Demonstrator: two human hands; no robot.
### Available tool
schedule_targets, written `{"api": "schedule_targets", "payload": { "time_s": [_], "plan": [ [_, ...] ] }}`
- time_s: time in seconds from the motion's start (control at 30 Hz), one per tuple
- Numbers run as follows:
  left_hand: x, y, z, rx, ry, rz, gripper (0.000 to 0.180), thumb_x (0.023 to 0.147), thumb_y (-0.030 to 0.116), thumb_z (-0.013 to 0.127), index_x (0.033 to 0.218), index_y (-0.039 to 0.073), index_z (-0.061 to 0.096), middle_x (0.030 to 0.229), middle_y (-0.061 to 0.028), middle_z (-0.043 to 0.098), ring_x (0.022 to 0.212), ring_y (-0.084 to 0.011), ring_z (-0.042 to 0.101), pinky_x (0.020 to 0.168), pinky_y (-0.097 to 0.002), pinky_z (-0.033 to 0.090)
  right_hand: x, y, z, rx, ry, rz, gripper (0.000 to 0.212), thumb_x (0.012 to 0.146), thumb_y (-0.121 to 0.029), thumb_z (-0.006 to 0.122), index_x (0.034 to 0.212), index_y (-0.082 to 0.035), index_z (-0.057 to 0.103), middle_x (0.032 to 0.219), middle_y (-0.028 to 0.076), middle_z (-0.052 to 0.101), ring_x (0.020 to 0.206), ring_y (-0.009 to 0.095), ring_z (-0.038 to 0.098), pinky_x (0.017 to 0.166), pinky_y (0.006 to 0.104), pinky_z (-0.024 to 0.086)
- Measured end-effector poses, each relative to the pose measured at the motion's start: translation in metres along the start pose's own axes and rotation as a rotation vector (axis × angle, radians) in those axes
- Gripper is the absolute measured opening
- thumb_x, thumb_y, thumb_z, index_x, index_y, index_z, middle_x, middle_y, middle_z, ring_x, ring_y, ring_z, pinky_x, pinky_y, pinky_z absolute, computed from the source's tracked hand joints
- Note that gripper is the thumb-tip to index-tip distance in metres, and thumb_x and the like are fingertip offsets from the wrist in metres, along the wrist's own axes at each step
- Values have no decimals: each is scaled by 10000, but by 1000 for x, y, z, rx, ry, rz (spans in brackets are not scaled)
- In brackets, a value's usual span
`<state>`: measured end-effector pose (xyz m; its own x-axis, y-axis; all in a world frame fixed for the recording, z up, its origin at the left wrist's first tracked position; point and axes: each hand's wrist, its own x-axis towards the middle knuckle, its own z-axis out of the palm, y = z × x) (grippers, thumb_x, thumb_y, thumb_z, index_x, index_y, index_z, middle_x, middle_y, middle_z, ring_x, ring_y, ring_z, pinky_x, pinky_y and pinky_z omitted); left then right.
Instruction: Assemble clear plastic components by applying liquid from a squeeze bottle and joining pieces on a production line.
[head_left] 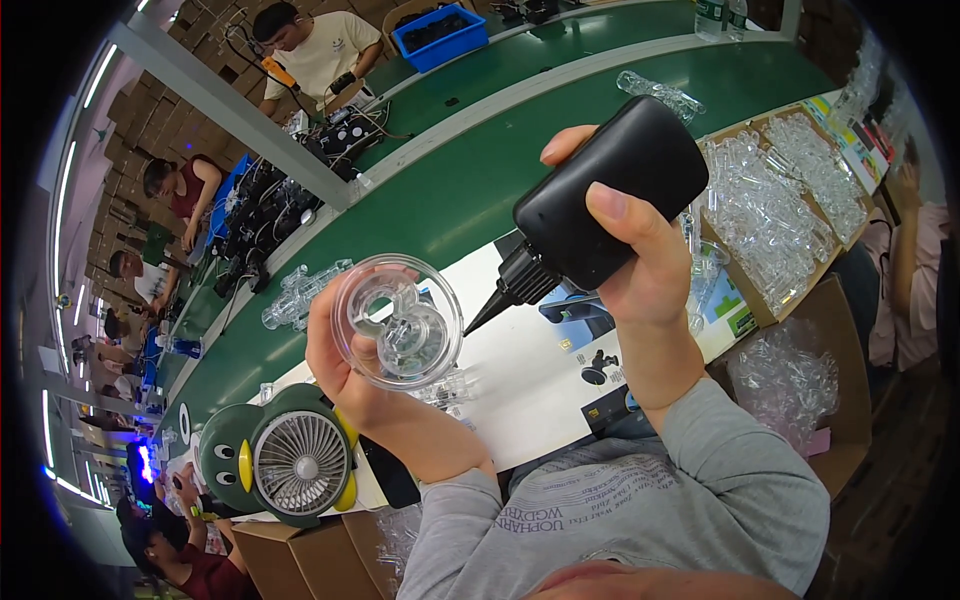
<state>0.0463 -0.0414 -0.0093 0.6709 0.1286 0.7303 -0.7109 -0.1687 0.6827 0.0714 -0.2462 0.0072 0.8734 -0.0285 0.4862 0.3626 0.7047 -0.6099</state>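
Observation:
My left hand (335,345) grips a clear round plastic part (412,345), whose wide circular rim faces up toward me. Inside that rim a smaller ring-shaped form shows, with an opening through it. My right hand (645,245) is wrapped around a black squeeze bottle (645,150), thumb on the near side, a fingertip showing beyond. The bottle is tilted, and its tapered black nozzle (495,303) points down left. The nozzle tip appears at the right edge of the clear part; whether it touches, I cannot tell. Beneath both hands lies a white printed sheet (520,385).
A green bird-faced fan (300,465) stands left of my left forearm. More clear parts (305,297) lie on the green table (440,215). Shallow boxes (770,215) of clear pieces sit at right, above an open carton (845,370). Across the table, a person (325,50) works near a blue bin (440,62).

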Motion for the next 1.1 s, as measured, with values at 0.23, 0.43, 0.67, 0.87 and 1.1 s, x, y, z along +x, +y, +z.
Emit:
{"api": "schedule_targets", "payload": {
  "time_s": [0.23,0.43,0.67,0.87,1.1],
  "plan": [
    [0,-1,0,-29,-14,10,583,782,414,639,1056,-86,520,930,-199,614,851,-263,620,768,-323,482,1,0,-2,-8,20,14,399,758,-119,578,1104,6,424,1048,173,524,772,181,599,652,281,544],
    [0,0,2,-19,4,28,562,782,423,636,1024,-75,541,904,-193,618,820,-248,618,740,-308,480,2,1,-3,-5,26,-9,386,768,-117,569,1101,15,428,1052,170,523,780,177,598,656,283,544],
    [-2,0,6,-42,33,8,534,779,408,639,972,-84,562,882,-184,616,788,-246,619,715,-316,487,2,-1,-4,-25,33,-19,368,771,-124,571,1085,22,448,1054,168,526,783,173,598,661,283,543],
    [-3,5,9,-59,64,-22,536,754,409,647,924,-95,581,813,-203,612,719,-244,609,665,-300,484,2,-1,-3,-48,20,-47,375,766,-116,576,1090,22,446,1045,170,533,777,170,595,656,282,544],
    [-7,1,5,-118,-7,-62,534,736,397,663,894,-106,587,791,-211,611,681,-278,627,617,-315,506,2,-2,-5,-45,18,-62,402,758,-112,582,1110,8,430,1041,177,536,759,175,598,640,287,550]
  ]
}}
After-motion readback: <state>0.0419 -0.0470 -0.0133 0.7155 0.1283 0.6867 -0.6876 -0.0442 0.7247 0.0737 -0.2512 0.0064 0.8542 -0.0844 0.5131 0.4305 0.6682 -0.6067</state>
